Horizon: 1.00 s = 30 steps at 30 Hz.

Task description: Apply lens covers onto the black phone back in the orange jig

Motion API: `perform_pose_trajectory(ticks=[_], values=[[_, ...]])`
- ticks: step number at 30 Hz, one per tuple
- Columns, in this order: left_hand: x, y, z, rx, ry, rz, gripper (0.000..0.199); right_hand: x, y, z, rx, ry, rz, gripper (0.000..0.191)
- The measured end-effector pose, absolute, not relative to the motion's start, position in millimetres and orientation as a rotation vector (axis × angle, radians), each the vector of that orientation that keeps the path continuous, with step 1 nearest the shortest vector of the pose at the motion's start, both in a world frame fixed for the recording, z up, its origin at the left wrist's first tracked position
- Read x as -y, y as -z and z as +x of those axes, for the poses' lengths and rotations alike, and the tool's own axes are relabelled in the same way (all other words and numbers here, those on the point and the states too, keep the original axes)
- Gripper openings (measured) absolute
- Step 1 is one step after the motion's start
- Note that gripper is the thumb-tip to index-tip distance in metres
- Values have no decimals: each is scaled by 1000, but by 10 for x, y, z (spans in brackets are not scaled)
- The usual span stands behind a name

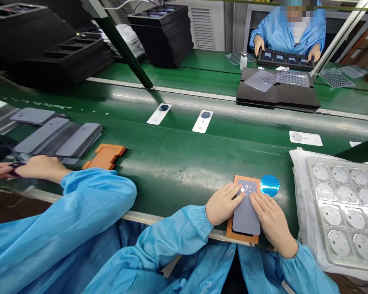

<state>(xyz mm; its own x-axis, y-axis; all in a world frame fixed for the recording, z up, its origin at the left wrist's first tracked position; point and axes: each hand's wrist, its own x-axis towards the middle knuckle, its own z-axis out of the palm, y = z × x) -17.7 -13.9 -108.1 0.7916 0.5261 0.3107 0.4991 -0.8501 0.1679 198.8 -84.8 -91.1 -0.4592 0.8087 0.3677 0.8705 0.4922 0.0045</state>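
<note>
A grey phone back panel with camera holes at its top lies on an orange fixture plate at the bench's near edge. My left hand rests on the panel's upper left, fingers stretched toward the camera holes. From the right, my right hand lays its extended fingers on the panel's upper right, just below the holes. Both hands are open and touch the panel; their fingertips nearly meet. A shiny blue round film lies just right of the fixture.
At right, a clear tray holds several round camera pieces. White panels, including one white panel, lie along the belt. At left, a co-worker's hand is near stacked grey panels and an orange fixture. Opposite, another person holds a black tray.
</note>
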Motion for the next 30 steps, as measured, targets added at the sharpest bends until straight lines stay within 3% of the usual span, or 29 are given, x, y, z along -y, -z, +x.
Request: perform_pose_trajectory(ticks=[8, 16, 21, 27, 30], values=[[189, 998, -170, -877, -243, 2965, 48, 793, 961, 1916, 2567, 280, -1512, 50], [335, 1022, -227, -888, -326, 3019, 40, 950, 935, 1925, 2566, 205, -1507, 57], [380, 1003, -234, -874, -254, 2957, 46, 1029, 910, 1922, 2577, 150, -1530, 62], [185, 967, -310, -765, -238, 2670, 58, 957, 999, 1981, 2460, 50, -1474, 55], [94, 939, -307, -839, -461, 2278, 74, 913, 1000, 2015, 2206, -123, -1350, 47]])
